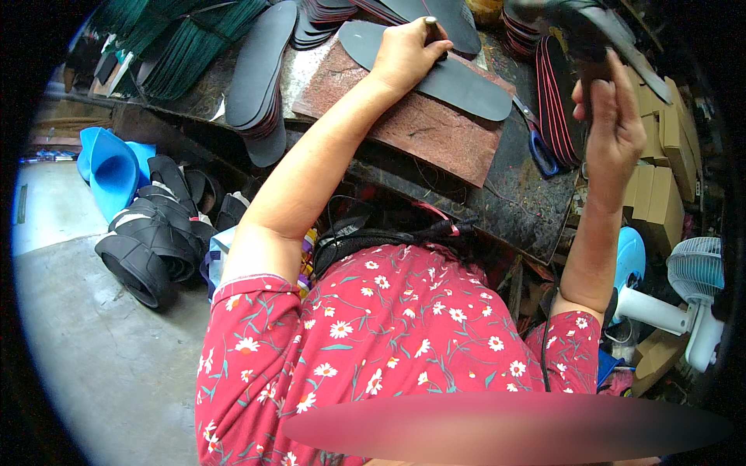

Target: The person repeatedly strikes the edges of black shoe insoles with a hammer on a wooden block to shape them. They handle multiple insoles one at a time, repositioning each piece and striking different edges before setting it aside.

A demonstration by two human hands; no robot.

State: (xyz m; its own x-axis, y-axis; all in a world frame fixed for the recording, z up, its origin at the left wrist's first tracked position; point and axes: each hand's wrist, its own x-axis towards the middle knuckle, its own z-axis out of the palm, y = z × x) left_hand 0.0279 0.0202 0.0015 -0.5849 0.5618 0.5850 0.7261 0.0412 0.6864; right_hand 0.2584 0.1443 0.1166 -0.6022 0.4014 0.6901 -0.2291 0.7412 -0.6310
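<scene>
My left hand (408, 56) is closed around a short upright rod, seemingly a punch (430, 29), over a grey insole-shaped sheet (470, 89). That sheet lies across a reddish-brown board (435, 140) on the dark bench. Raised at the right, my right hand (614, 116) grips a dark hammer (587, 35), its head smeared by motion. Scissors (542, 147) with blue handles lie between the board and a stack of red-edged dark soles (556, 101).
A stack of grey soles (260, 70) overhangs the bench edge at left, beside dark green strands (190, 58). Black moulded pieces (144, 248) and blue foam (109, 171) are piled lower left. Cardboard boxes (657, 194) and a white fan (695, 272) stand at right.
</scene>
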